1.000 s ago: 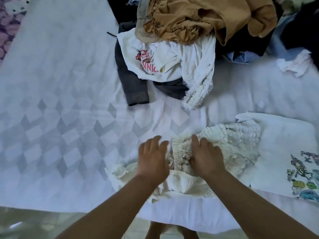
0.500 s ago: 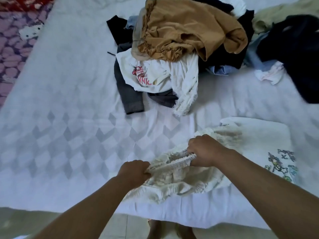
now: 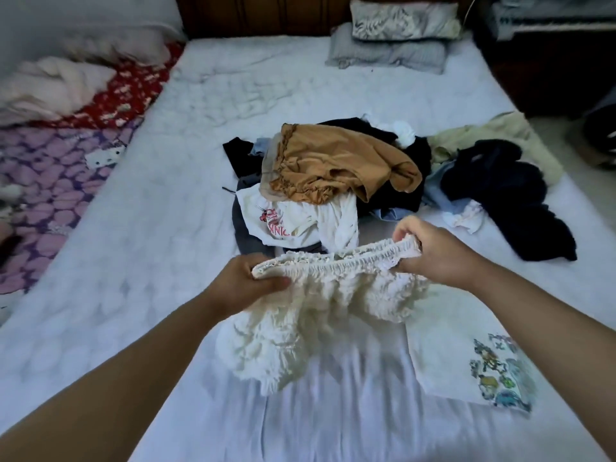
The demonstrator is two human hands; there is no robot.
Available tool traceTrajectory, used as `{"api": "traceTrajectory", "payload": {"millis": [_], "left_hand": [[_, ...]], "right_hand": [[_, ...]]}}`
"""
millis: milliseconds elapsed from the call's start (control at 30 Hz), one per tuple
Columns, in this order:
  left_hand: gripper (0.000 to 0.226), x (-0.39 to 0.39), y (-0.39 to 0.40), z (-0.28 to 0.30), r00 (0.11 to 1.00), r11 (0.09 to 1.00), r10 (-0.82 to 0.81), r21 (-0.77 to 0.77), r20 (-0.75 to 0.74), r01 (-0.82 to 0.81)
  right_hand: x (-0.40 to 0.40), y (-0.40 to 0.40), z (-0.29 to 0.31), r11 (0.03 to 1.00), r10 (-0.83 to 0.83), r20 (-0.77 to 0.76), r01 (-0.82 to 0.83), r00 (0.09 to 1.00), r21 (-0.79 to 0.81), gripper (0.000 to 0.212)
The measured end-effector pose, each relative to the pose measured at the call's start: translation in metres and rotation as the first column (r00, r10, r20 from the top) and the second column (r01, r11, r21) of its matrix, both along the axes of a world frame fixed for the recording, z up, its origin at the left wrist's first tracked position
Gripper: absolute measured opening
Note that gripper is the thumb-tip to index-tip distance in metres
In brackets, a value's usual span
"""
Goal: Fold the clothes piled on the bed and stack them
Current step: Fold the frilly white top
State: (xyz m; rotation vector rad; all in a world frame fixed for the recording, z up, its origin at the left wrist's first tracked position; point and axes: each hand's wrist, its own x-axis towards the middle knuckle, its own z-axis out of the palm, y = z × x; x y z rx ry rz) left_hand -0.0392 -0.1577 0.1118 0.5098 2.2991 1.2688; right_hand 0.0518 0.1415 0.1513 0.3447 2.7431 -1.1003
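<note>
Cream, crinkled cotton-like garment is held up over the near part of the bed, stretched by its shirred elastic band between both hands. Left hand is curled tight around the band's left end; right hand has thumb and fingers pinched over the right end. Body of the garment hangs slack below the band and bunches in gathers, lower hem blurred and apparently just off or brushing the sheet. Judged light, very soft, no stiffness at all: it is expected to collapse and crumple wherever it is not supported. Elastic band is the only structured part, so it is judged the best place to hold; ruffled hem is likely to curl and resist lying flat. Slip risk is judged low, texture is grippy. Flat white printed tee lies just right of the hanging fabric, on the near right of the bed, probably the stack base. Unfolded pile sits farther back at centre, topped by a mustard-brown garment, with dark clothes spread to its right. Laying down band-first and smoothing gathers before folding is advised.
</note>
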Motion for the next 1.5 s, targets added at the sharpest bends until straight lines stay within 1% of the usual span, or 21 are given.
{"api": "traceTrajectory", "payload": {"millis": [67,133,233,300,400,433,467,533,567,633,667,733,800,833,900,967,1167,1267,1333,1433,1500], "left_hand": [[0.013,-0.009,0.001,0.026,0.994,1.0,-0.008,0.026,-0.109,0.01],[0.012,-0.016,0.0,0.048,0.972,0.999,0.029,0.03,-0.234,-0.023],[0.015,-0.02,0.001,0.066,0.918,0.985,0.173,0.055,-0.356,-0.164],[0.018,-0.016,0.0,0.069,0.898,0.981,0.193,0.065,-0.396,-0.182],[0.019,-0.01,-0.005,0.069,0.853,0.958,-0.098,-0.28,-0.513,-0.058],[0.022,-0.01,-0.009,0.069,0.86,0.946,-0.13,-0.321,-0.493,-0.041],[0.025,-0.009,-0.013,0.07,0.901,0.963,-0.094,-0.268,-0.424,-0.026],[0.024,-0.005,-0.02,0.078,0.986,0.998,0.036,0.047,-0.161,-0.029],[0.022,-0.004,-0.024,0.08,0.996,0.978,0.073,0.197,-0.044,-0.063],[0.02,-0.004,-0.029,0.087,0.99,0.931,0.097,0.342,0.106,-0.128],[0.02,-0.005,-0.028,0.09,0.985,0.93,0.118,0.335,0.127,-0.154],[0.014,-0.009,-0.023,0.094,0.974,0.966,0.224,0.134,0.005,-0.223],[0.009,-0.01,-0.016,0.096,0.946,0.944,0.284,-0.128,-0.158,-0.305],[0.011,-0.009,-0.011,0.096,0.937,0.928,0.311,-0.162,-0.16,-0.336],[0.015,-0.004,-0.001,0.097,0.93,0.926,0.363,-0.09,-0.057,-0.367],[0.017,0.004,0.012,0.097,0.923,0.924,0.379,0.024,0.066,-0.381],[0.058,0.036,0.034,0.11,0.963,0.88,0.177,0.405,0.201,-0.247],[0.028,0.033,0.022,0.107,0.967,0.841,0.182,0.481,0.179,-0.247],[0.027,0.028,0.015,0.104,0.955,0.831,0.209,0.477,0.209,-0.286],[0.033,0.022,0.009,0.105,0.979,0.86,0.131,0.474,0.157,-0.191],[0.033,0.022,0.006,0.112,0.989,0.882,0.052,0.457,0.141,-0.112]], "right_hand": [[0.0,-0.001,0.018,0.997,-0.06,-0.039,0.058,0.997,-0.041,0.041],[-0.001,-0.004,0.032,0.996,-0.085,-0.091,0.084,0.992,-0.012,0.031],[-0.003,-0.015,0.048,0.977,-0.2,-0.299,0.214,0.933,0.014,0.03],[-0.003,-0.028,0.053,0.967,-0.238,-0.373,0.256,0.897,0.0,0.021],[0.001,-0.038,0.051,0.976,-0.197,-0.24,0.212,0.951,0.041,0.017],[0.002,-0.038,0.047,0.978,-0.199,-0.178,0.206,0.964,0.017,0.017],[0.005,-0.038,0.049,0.979,-0.206,-0.125,0.204,0.971,-0.026,0.017],[0.009,-0.04,0.052,0.951,-0.242,-0.091,0.217,0.966,-0.22,0.017],[0.011,-0.042,0.055,0.916,-0.269,-0.071,0.232,0.961,-0.328,0.02],[0.012,-0.044,0.06,0.827,-0.312,0.003,0.273,0.95,-0.491,0.024],[0.011,-0.046,0.064,0.788,-0.34,0.038,0.307,0.94,-0.534,0.031],[0.009,-0.052,0.066,0.728,-0.419,0.109,0.405,0.901,-0.552,0.061],[0.008,-0.067,0.068,0.686,-0.498,0.121,0.475,0.859,-0.551,0.047],[0.006,-0.075,0.066,0.669,-0.541,0.095,0.495,0.836,-0.555,0.038],[0.002,-0.094,0.064,0.647,-0.592,0.067,0.524,0.803,-0.554,0.032],[-0.002,-0.111,0.061,0.684,-0.577,0.003,0.486,0.817,-0.544,0.023],[-0.001,-0.154,0.067,0.88,-0.18,-0.143,0.094,0.973,-0.466,0.029],[0.005,-0.147,0.067,0.88,-0.064,-0.085,0.016,0.994,-0.475,0.037],[0.008,-0.14,0.066,0.884,-0.093,-0.132,0.021,0.987,-0.467,0.041],[0.007,-0.124,0.063,0.907,-0.29,-0.273,0.173,0.917,-0.383,0.025],[0.006,-0.113,0.062,0.925,-0.277,-0.288,0.174,0.917,-0.337,0.055]]}}
